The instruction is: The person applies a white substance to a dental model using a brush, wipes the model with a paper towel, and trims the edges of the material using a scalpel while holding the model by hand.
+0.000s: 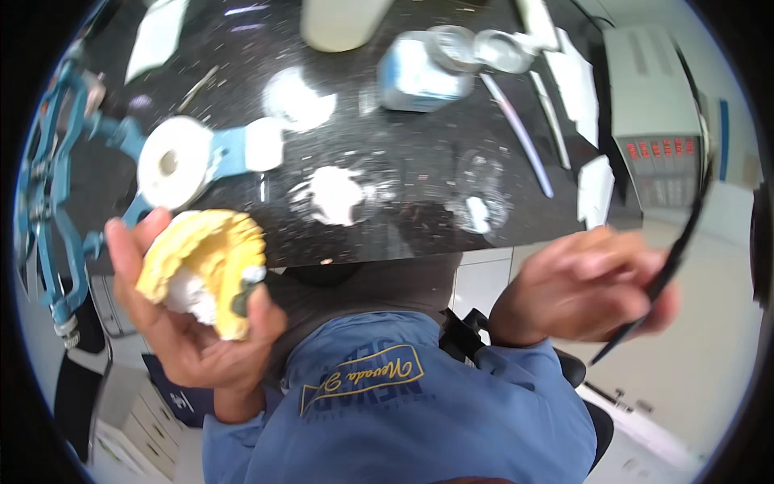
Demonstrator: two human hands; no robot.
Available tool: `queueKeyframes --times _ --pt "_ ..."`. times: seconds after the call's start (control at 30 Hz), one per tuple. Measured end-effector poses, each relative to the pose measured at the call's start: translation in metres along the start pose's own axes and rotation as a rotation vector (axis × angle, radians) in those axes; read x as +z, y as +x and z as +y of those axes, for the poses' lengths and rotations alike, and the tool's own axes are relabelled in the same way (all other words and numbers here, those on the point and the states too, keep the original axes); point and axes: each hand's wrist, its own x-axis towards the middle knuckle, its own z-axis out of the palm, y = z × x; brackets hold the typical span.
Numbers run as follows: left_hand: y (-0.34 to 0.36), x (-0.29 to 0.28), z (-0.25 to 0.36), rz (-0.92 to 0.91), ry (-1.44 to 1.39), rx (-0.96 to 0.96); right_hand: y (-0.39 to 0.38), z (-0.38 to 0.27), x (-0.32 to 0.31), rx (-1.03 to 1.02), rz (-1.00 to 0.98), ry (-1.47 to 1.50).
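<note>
My left hand [197, 351] is closed around a yellow plaster dental cast [230, 234] and holds it up just off the table's front edge. White material [192, 294] fills the inner curve of the cast, and a dark green patch [242, 301] shows near my thumb. Out to the right, my right hand [592, 282] grips a long, thin black brush-like tool [685, 234]. Motion smears that hand and the tool, so the exact kind of tip cannot be made out. The tool is well apart from the cast.
A blue articulator frame [60, 185] with a round white plate [171, 164] stands at left. White powder [334, 195] lies on the black table [387, 230]. Farther back are an open jar [423, 73], a purple stick [520, 133] and a pale cup [343, 20]. A grey cabinet [653, 81] stands right.
</note>
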Motion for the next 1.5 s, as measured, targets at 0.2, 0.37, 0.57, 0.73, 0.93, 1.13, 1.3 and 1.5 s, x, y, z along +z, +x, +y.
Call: queueKeyframes --times 0.2,0.37,0.57,0.73,0.93,1.13,1.3,1.5 --pt "0.002 0.017 0.020 0.018 -0.264 -0.131 0.047 0.009 -0.083 0.342 0.130 -0.478" --pt "-0.007 0.036 0.047 -0.059 -0.461 -0.223 0.055 0.025 -0.070 0.546 -0.675 -0.766" --pt "-0.016 0.053 0.067 -0.102 -0.479 -0.228 0.027 0.068 -0.061 0.299 -0.666 -0.851" --pt "-0.020 0.057 0.075 -0.155 -0.496 -0.265 0.037 0.059 -0.098 0.455 -0.269 -0.827" --pt "-0.012 0.068 0.081 -0.156 -0.570 -0.240 0.043 0.112 -0.177 0.471 -0.593 -1.016" --pt "-0.010 0.078 0.087 -0.191 -0.757 -0.241 0.043 0.156 -0.172 0.138 -0.666 -0.988" --pt "-0.005 0.075 0.087 -0.225 -0.774 -0.128 0.066 0.142 -0.156 0.233 -0.385 -1.003" --pt "0.000 0.067 0.093 -0.308 -0.955 -0.354 0.075 0.085 -0.121 0.557 -0.124 -0.758"
